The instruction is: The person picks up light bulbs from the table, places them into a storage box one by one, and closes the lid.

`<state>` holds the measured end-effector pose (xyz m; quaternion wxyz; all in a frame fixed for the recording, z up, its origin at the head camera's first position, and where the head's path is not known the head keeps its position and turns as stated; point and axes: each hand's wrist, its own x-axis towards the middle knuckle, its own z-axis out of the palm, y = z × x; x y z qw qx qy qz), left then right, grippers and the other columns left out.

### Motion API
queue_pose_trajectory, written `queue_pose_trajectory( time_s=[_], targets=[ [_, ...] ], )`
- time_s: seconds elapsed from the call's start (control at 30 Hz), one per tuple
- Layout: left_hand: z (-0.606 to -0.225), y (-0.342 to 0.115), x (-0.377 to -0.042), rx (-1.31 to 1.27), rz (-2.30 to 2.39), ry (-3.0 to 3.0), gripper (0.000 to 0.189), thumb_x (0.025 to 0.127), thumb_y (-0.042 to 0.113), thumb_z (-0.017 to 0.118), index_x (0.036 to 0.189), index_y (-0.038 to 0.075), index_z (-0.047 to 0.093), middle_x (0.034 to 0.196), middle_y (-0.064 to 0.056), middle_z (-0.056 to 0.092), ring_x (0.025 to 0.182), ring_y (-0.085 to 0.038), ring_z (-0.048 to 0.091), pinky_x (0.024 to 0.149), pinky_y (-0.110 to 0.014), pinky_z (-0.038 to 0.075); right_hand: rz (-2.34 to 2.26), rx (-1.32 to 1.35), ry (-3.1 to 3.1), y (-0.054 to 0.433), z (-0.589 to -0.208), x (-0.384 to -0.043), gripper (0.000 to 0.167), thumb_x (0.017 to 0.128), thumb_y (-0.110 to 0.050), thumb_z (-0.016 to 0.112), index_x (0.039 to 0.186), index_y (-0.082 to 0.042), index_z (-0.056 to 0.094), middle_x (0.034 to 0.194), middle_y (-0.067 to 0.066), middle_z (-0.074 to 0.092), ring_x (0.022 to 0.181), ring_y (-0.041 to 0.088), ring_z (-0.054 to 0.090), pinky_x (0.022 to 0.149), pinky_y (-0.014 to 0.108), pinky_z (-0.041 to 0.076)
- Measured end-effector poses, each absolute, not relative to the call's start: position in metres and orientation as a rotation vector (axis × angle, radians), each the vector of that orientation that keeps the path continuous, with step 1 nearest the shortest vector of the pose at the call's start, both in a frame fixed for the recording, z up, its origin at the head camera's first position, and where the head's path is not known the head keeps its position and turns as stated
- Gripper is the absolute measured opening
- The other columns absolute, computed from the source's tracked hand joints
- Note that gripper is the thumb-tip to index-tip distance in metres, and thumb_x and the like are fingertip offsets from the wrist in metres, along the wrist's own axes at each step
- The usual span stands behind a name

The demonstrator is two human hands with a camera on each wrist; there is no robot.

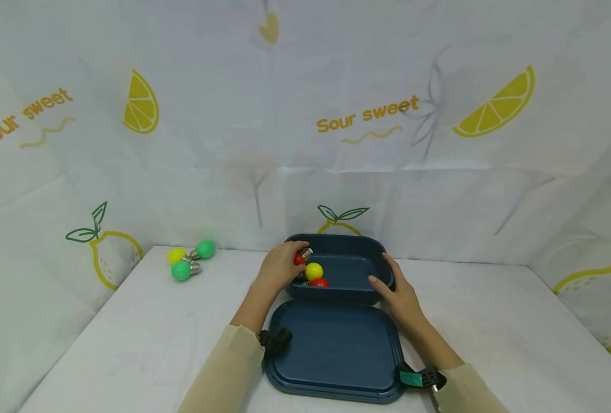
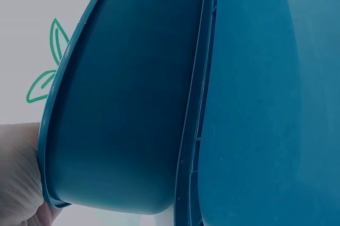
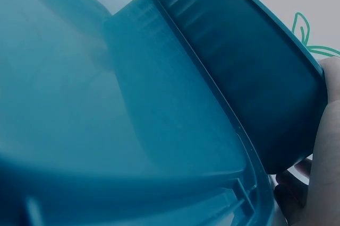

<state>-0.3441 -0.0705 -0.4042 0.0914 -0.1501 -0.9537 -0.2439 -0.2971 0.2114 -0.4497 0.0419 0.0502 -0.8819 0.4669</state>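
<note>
The left hand (image 1: pixel 276 267) pinched a red bulb (image 1: pixel 298 258) at the left end of the blue box (image 1: pixel 349 271) — the right hand (image 1: pixel 402 299) gripped its right wall, thumb inside.

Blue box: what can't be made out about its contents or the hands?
Head: left hand partly covers the upper red bulb; whether it's gripped is unclear.
Both wrist views: the wall of the blue box hides its inside.
Right wrist: picture edge crops the right hand.
</note>
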Motion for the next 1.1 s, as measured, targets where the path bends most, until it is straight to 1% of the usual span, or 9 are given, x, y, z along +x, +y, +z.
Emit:
queue_pose_trajectory(
  time_s=[0.17,0.53,0.8,1.1],
  targets=[
    [-0.4033,-0.0705,-0.3434,-0.443,-0.741,-2.838,0.049,0.089,0.015,0.078,0.136,0.015,0.064,0.133,-0.008,0.067,0.112,-0.026,0.065,0.097,-0.041,0.056,1.425,0.154,-2.698,0.2118,-0.4503,-0.2971,0.075,0.102,-0.049,0.051,0.163,-0.026,0.013,0.168,0.020,0.019,0.152,0.046,0.025,0.118,0.070,0.025],
    [-0.4027,-0.0708,-0.3418,-0.432,-0.767,-2.835,0.045,0.090,0.016,0.077,0.133,0.015,0.066,0.131,-0.008,0.068,0.110,-0.026,0.065,0.094,-0.039,0.057,1.428,0.161,-2.695,0.2121,-0.4508,-0.2964,0.075,0.103,-0.049,0.050,0.163,-0.027,0.013,0.168,0.021,0.021,0.152,0.047,0.026,0.118,0.070,0.026],
    [-0.4023,-0.0706,-0.3420,-0.438,-0.773,-2.834,0.044,0.091,0.018,0.076,0.134,0.015,0.066,0.133,-0.009,0.067,0.114,-0.027,0.065,0.099,-0.042,0.056,1.418,0.151,-2.701,0.2119,-0.4505,-0.2970,0.075,0.102,-0.050,0.050,0.163,-0.027,0.013,0.168,0.020,0.020,0.152,0.046,0.026,0.118,0.070,0.026],
    [-0.4019,-0.0707,-0.3415,-0.435,-0.764,-2.838,0.043,0.091,0.017,0.076,0.132,0.015,0.067,0.134,-0.009,0.067,0.115,-0.027,0.065,0.098,-0.041,0.056,1.414,0.153,-2.703,0.2121,-0.4503,-0.2965,0.075,0.102,-0.050,0.050,0.163,-0.027,0.012,0.168,0.020,0.020,0.152,0.046,0.026,0.118,0.070,0.026]
  ],
)
